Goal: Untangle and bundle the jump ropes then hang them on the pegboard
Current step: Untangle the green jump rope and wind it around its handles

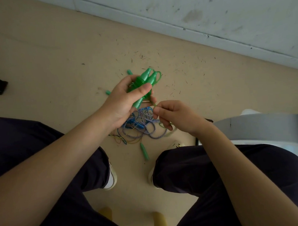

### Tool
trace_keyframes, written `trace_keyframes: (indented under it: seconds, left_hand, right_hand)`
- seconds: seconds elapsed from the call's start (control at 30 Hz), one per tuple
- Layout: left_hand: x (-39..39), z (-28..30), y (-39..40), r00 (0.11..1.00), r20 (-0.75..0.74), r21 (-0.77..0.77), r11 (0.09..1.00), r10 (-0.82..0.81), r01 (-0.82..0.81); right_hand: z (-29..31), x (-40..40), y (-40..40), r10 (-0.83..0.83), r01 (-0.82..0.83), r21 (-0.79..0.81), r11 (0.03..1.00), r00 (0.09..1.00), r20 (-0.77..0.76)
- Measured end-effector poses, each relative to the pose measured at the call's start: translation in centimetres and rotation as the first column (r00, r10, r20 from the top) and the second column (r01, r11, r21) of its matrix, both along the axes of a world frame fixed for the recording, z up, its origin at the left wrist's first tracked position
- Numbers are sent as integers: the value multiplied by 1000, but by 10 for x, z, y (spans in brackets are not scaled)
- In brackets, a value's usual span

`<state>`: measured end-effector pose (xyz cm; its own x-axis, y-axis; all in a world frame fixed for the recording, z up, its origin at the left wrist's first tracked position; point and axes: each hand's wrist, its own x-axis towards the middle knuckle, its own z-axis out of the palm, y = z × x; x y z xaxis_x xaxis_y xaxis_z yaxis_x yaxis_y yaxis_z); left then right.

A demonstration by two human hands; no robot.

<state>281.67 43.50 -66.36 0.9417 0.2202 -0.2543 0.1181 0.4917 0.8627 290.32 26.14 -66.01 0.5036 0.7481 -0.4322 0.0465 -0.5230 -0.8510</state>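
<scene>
Gripping the paired green handles (143,85) in the left hand (125,102) above the floor tangle (142,125), right-hand fingers (159,110) pinch the thin cord (155,105) just below them — light, limp, probably slippery — best held at the rigid handles.

Green handles (144,82), blue-and-white striped rope (145,128) (twisted), beige floor (55,57)

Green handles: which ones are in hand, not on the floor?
The pair of glossy green handles gripped together in the left hand. The paler handles, like the one between the shoes, lie loose on the floor.
</scene>
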Motion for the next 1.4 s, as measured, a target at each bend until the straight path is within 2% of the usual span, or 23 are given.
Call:
trace_keyframes:
  seconds: [0.07, 0.13, 0.17, 0.37, 0.47, 0.5, 0.57, 0.63, 0.8, 0.87, 0.93, 1.0, 1.1, 1.17, 1.27, 1.4]
  left_hand:
    - [1, -1, 0, 999, -33, 192, 981, 29, -23]
    - [2, -5, 3, 996, -68, 445, 895, 54, -19]
    - [2, -6, 5, 995, -77, 521, 853, 64, -15]
    - [4, -13, 24, 991, -61, 699, 714, 118, -42]
    - [3, -14, 29, 980, -14, 843, 530, 198, -95]
    - [2, -13, 33, 969, -2, 856, 501, 245, -125]
    - [2, -11, 40, 944, 3, 827, 530, 330, -188]
    - [2, -10, 40, 943, -21, 729, 651, 331, -212]
    - [2, -6, 18, 988, -94, 538, 841, 126, -56]
    - [2, -2, 8, 994, -94, 417, 909, 57, -13]
    - [2, 1, -1, 998, -67, 305, 952, 6, 15]
    - [2, 2, -8, 999, -46, 266, 963, -20, 31]
    - [3, 6, -11, 1000, 2, 212, 977, -30, 29]
    - [3, 7, -8, 1000, -6, 230, 973, -6, 8]
    - [3, 8, -3, 999, -48, 373, 927, -2, 20]
    - [2, 8, 3, 996, -58, 578, 816, 62, -17]
  right_hand:
    - [2, 2, -1, 10, -10, -17, 1000, 1000, 5]
    - [5, 7, -3, -1, 3, -52, 999, 999, 34]
    - [7, 11, -5, -8, 13, -73, 997, 998, 61]
    - [12, 43, -29, -120, 164, -106, 981, 934, 336]
    - [6, 53, -37, -179, 264, -123, 957, 867, 466]
    - [4, 56, -39, -213, 309, -121, 943, 843, 495]
    - [4, 62, -44, -312, 396, -66, 916, 806, 503]
    - [4, 63, -44, -345, 398, -3, 917, 799, 492]
    - [4, 40, -29, -186, 244, -58, 968, 853, 487]
    - [8, 28, -19, -158, 167, 7, 986, 913, 376]
    - [8, 17, -11, -128, 116, 114, 987, 987, 96]
    - [6, 5, -3, -83, 108, 180, 978, 987, -140]
    - [9, -6, 2, -34, 71, 182, 981, 979, -199]
    - [11, -5, 1, -56, 86, 140, 986, 977, -205]
    - [17, -3, 1, -123, 125, 17, 992, 987, -103]
    - [26, -7, 5, -66, 69, -24, 997, 989, 131]
